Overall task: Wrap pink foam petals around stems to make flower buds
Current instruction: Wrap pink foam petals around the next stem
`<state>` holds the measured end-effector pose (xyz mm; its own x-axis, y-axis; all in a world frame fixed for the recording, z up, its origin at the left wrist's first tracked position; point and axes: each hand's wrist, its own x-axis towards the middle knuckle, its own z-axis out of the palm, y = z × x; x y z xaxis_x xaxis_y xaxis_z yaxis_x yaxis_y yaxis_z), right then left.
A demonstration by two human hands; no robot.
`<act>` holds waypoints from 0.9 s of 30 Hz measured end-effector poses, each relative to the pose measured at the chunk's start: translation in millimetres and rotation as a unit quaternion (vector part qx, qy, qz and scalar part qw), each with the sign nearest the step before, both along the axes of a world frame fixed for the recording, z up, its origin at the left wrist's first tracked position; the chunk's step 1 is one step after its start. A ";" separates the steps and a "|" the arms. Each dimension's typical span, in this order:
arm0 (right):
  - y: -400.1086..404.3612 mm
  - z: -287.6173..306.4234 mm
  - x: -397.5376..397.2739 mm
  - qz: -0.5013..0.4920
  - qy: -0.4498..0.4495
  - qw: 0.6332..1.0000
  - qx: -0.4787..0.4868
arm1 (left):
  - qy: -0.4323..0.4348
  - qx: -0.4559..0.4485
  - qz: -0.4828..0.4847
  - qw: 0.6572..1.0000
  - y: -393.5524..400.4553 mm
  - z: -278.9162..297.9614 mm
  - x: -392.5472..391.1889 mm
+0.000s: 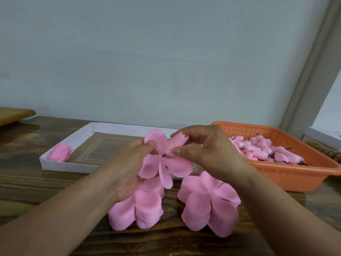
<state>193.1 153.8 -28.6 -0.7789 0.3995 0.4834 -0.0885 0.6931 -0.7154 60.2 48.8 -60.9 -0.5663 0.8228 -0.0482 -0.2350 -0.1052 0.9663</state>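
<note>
Fingers of the right hand (201, 145) pinch a rolled petal (178, 145), the left hand (129, 159) gripping the flower (162, 163); roll snugly around the stem (163, 155).

- We see both bare forearms reach in from the lower corners, the left from about 7 o'clock, the right from about 5 o'clock, and meet near the centre.
- Our left hand (129, 163) is turned palm-up and tilted inward, its thumb and fingertips pinching a flat pink foam petal flower (162, 163) at its 10 o'clock edge.
- Our right hand (204, 148) arches over from 3 o'clock, back of the hand towards us, fingers curled; thumb and forefinger pinch a rolled pink foam bud (178, 143).
- The two hands sit just beside each other, fingertips nearly touching.
</note>
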 end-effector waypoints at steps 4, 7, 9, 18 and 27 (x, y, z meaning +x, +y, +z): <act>-2.9 -1.8 -1.6 -0.015 -0.023 0.999 0.042 | -0.027 0.019 -0.013 0.999 0.2 -2.1 0.5; -1.8 0.0 -0.3 -0.030 -0.023 0.998 0.049 | -0.037 0.021 -0.008 0.999 0.0 -1.4 1.5; 0.3 2.1 1.0 -0.038 -0.024 0.998 0.054 | -0.045 0.026 -0.002 0.999 -0.3 -0.2 2.2; -2.7 3.3 2.2 -0.028 -0.005 0.999 0.027 | -0.025 0.003 -0.004 1.000 -1.5 1.1 2.7; -9.3 0.8 1.0 -0.068 -0.073 0.987 0.123 | -0.026 0.021 -0.044 0.998 -2.3 -3.3 2.2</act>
